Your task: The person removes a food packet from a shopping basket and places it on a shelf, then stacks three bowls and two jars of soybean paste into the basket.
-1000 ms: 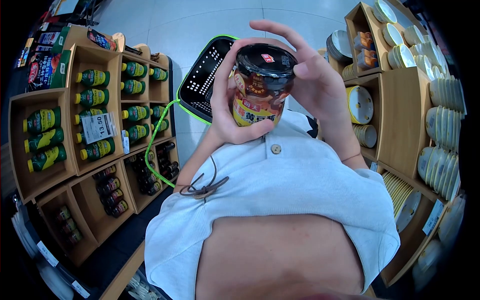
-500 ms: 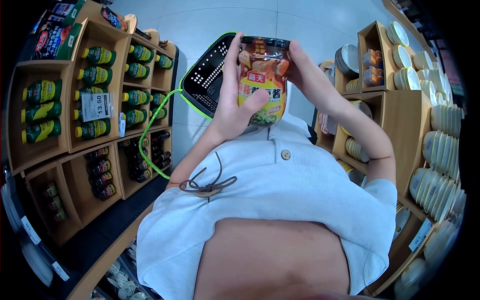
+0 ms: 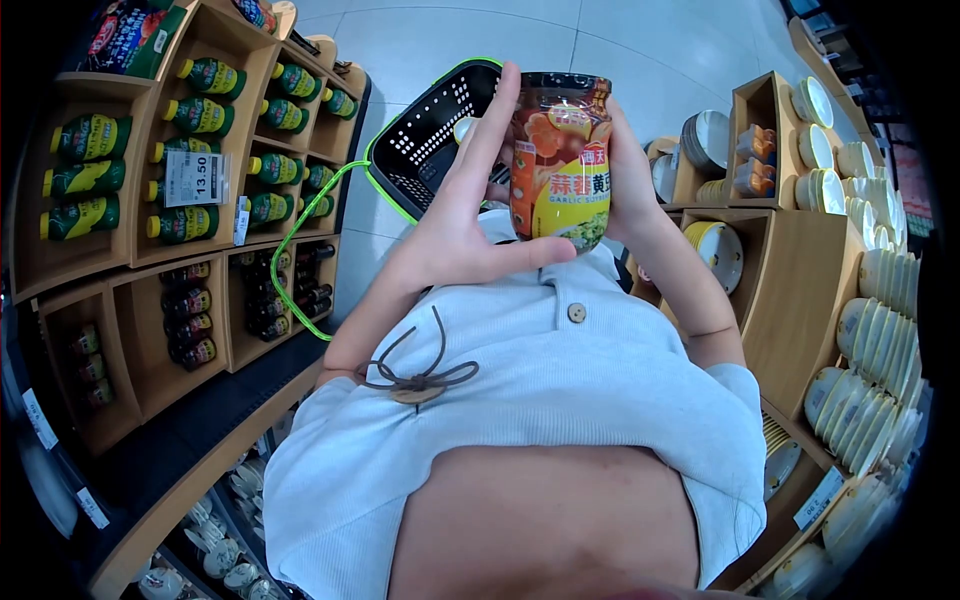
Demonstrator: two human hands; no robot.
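Note:
A glass jar with a dark lid and a red and yellow label is held upright in front of the chest. My left hand grips its left side, the thumb lying across the bottom of the label. Against the right side of the jar rests my right hand, its fingers mostly hidden behind the glass. Beyond my left hand is a black basket with a green rim and a green handle. Something pale and round shows inside the basket.
Wooden shelves on the left hold green bottles, dark jars and a price tag. Shelving on the right carries stacked plates and bowls. Tiled floor lies ahead.
The jar has turned, so a different part of its label faces me, and it has moved slightly right. My left thumb has slid lower, and my right hand has shifted along the jar.

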